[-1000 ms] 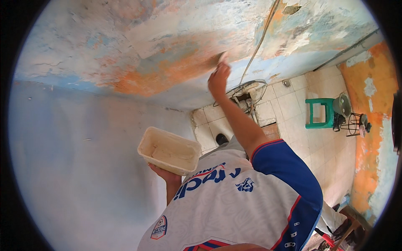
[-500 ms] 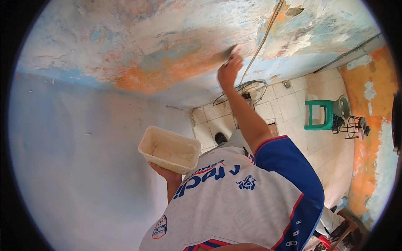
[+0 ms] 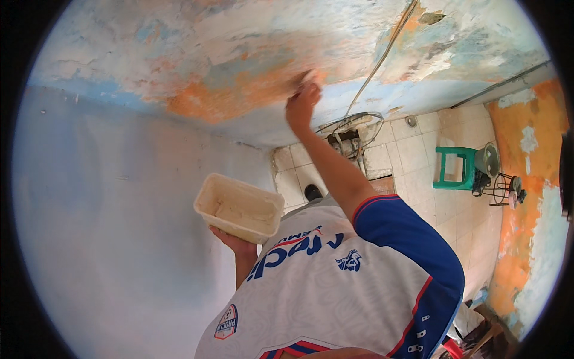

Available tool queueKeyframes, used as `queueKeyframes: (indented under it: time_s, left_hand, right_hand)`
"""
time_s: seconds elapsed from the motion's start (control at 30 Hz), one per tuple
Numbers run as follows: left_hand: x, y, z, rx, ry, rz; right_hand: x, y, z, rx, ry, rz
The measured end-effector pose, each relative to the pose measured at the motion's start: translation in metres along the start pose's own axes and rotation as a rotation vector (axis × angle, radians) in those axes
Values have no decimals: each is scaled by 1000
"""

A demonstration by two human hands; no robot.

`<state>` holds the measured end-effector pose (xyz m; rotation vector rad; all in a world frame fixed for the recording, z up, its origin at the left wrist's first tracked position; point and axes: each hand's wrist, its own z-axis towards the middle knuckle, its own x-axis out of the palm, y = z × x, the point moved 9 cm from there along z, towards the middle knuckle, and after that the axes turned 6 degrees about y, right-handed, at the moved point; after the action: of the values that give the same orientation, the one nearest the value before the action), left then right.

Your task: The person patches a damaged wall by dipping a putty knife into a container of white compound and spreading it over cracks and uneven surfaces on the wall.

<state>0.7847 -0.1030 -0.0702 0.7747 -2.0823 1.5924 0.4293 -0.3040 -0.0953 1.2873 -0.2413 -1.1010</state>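
Tub [image 3: 239,231] left of middle could tip.
Left hand [image 3: 234,242] holds it from below, so a slip could drop it. Right hand [image 3: 304,107] grips a blurry tool [image 3: 308,78] at the wall [image 3: 221,102], upper middle.

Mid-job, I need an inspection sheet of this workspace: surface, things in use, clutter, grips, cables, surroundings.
Surface: patchy wall, orange, blue and pale.
Things in use: off-white tub, pale residue inside; small tool, blurred.
Clutter: green stool, grey container and dark wire stand grouped; mixed pile at lower right.
Grips: left grip holds the off-white tub from below; right grip holds the small tool at the patchy wall, exact contact unclear.
Cables: thin line, cable or pipe, down the wall; dark loop near its foot.
Surroundings: tiled floor, dark opening beside the wall; orange-and-pale wall at right.
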Motion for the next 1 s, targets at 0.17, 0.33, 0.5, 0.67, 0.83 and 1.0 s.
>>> queueKeyframes:
  time_s: [0.17,0.33,0.5,0.67,0.83,1.0]
  left_hand:
    - [3,-9,-4,47,16,-61]
    - [-25,-6,-10,78,-44,-97]
    - [-24,-2,-26,48,-83,-97]
    - [-25,-9,-38,74,-138,-42]
    - [-22,-13,-44,78,-183,-59]
    - [-45,-1,-55,41,-167,-51]
  right_hand:
    - [34,28,-99,-191,257,155]
    - [-29,-81,-74,101,-127,122]
    - [-73,-84,-10,141,-479,340]
    - [-6,-28,13,144,-410,211]
    - [71,-10,-24,197,-331,-95]
    - [87,-2,-113,313,78,449]
